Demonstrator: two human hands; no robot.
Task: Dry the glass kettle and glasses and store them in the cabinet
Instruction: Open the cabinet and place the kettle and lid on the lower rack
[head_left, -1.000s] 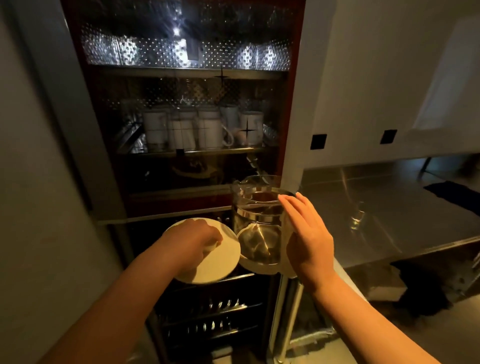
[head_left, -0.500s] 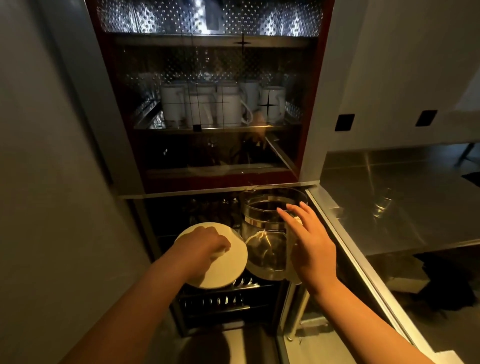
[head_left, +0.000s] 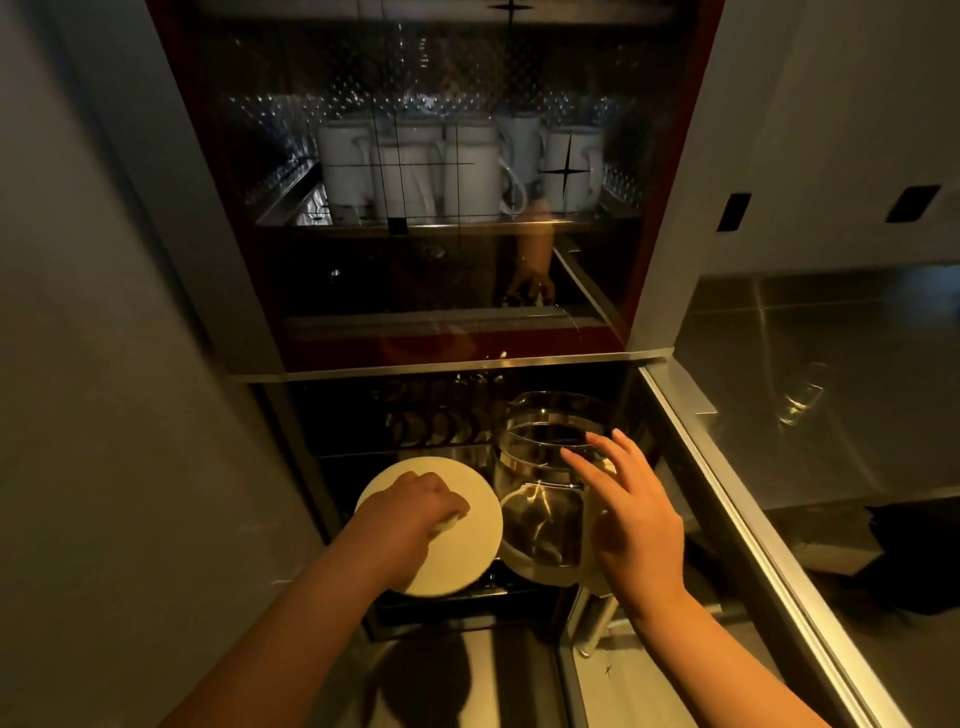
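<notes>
**Glass kettle held at the open lower cabinet**

Glass and steel dominated the dim scene. At nine o'clock a plain grey wall (head_left: 93, 312) filled the left side. Just right of it, toward seven o'clock, the left hand (head_left: 415, 512) curled down over a round white lid (head_left: 457, 551), gripping something small at the lid's centre; the knob itself was hidden under the fingers. The lid hung tilted in front of the dark lower cabinet (head_left: 467, 415), whose wire racks (head_left: 441, 426) showed faintly behind it.

Touching the lid's right edge, at about six o'clock, was the glass kettle (head_left: 545, 467), lidless, its metal band circling it below the rim and its spout pointing toward eleven o'clock. The right hand (head_left: 639, 519) lay against the kettle's right side where a pale handle showed. Its fingers were spread and nearly straight, reaching over the rim. Whether the thumb wrapped the handle could not be told, since it was out of sight behind the palm.

Up at twelve o'clock, behind a dark glass door (head_left: 441, 291) that mirrored an arm, a row of white mugs (head_left: 457, 166) stood upright on a metal shelf (head_left: 426, 223).

Farther right, at three o'clock, the steel tabletop (head_left: 831, 415) carried a single clear glass (head_left: 800, 400), well apart from the kettle. On the wall at two o'clock sat two dark wall sockets (head_left: 733, 211).
</notes>
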